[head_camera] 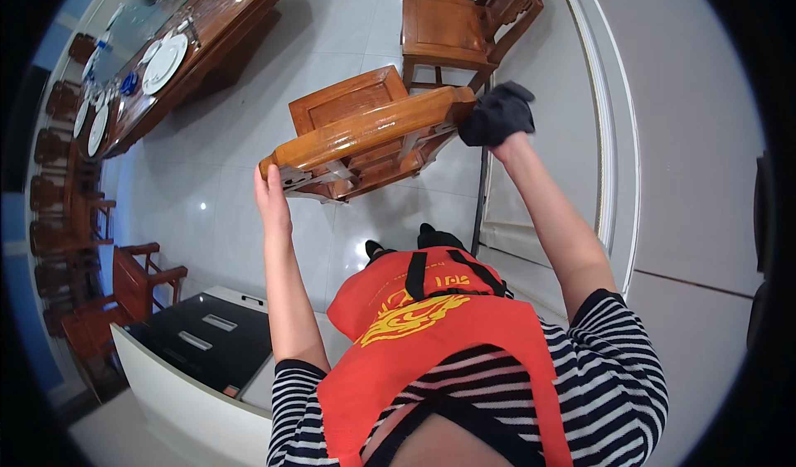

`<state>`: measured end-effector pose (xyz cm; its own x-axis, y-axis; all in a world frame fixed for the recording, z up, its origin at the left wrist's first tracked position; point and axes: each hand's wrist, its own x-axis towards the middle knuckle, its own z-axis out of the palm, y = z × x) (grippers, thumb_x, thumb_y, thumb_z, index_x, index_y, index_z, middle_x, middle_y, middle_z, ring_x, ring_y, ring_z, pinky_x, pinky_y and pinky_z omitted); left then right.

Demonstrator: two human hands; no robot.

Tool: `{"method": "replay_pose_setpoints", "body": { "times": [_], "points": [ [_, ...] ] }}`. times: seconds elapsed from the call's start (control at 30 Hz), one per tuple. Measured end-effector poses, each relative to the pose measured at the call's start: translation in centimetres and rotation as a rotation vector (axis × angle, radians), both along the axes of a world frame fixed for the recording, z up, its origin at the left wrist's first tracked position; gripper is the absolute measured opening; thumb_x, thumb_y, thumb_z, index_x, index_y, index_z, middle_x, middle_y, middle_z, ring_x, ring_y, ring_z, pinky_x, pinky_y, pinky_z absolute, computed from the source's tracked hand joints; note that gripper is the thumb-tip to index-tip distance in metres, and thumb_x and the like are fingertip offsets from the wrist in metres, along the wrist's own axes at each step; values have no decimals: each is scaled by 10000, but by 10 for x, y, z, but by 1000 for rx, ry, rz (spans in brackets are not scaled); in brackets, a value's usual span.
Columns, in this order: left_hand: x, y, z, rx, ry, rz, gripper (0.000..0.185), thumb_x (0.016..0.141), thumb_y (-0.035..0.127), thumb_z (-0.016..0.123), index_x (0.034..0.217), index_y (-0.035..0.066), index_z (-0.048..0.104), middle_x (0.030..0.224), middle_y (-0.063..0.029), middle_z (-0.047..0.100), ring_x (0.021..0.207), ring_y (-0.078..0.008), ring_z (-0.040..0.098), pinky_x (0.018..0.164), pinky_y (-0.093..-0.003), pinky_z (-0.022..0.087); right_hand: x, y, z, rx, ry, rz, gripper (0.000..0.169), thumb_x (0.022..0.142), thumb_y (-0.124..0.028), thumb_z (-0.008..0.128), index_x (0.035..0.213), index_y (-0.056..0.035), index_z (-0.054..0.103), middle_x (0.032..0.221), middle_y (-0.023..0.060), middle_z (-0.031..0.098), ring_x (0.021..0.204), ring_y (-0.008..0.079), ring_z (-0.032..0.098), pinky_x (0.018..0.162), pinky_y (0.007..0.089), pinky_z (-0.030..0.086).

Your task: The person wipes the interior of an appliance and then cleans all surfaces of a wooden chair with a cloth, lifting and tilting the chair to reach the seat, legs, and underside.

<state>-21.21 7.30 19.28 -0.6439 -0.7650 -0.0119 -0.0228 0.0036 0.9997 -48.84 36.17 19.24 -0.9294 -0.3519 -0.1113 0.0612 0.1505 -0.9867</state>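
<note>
Before me stands a carved wooden chair (373,122), its curved top rail towards me and its seat beyond. My left hand (272,200) is at the left end of the top rail, fingers along the wood; part of its grip is hidden behind the rail. A dark cloth (500,116) covers most of my right hand (513,145), which presses it against the right end of the same rail. The fingers of the right hand are hidden by the cloth.
A second wooden chair (444,29) stands beyond, near the wall. At the upper left is a wooden table (217,26) with white plates (165,63). A wooden armchair (134,280) and a black-topped white cabinet (199,336) are at lower left, with more chairs along the far left.
</note>
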Motion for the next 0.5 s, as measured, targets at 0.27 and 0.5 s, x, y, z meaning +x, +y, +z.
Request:
{"method": "replay_pose_setpoints", "body": {
  "times": [0.27, 0.5],
  "points": [
    [73, 70, -23, -45, -68, 247, 451, 902, 419, 412, 1125, 28, 437, 1062, -48, 480, 1033, -135, 436, 920, -286, 317, 8, -30, 37, -31, 615, 484, 100, 629, -5, 585, 709, -56, 555, 721, 38, 517, 692, 168, 513, 630, 273, 418],
    [99, 164, 5, -181, -120, 298, 483, 872, 456, 438, 1028, 0, 462, 972, -57, 508, 929, -142, 482, 844, -290, 374, -2, -22, 34, -33, 378, 597, 194, 484, -42, 624, 604, -46, 471, 662, 84, 452, 643, 253, 457, 597, 307, 388]
  ]
}}
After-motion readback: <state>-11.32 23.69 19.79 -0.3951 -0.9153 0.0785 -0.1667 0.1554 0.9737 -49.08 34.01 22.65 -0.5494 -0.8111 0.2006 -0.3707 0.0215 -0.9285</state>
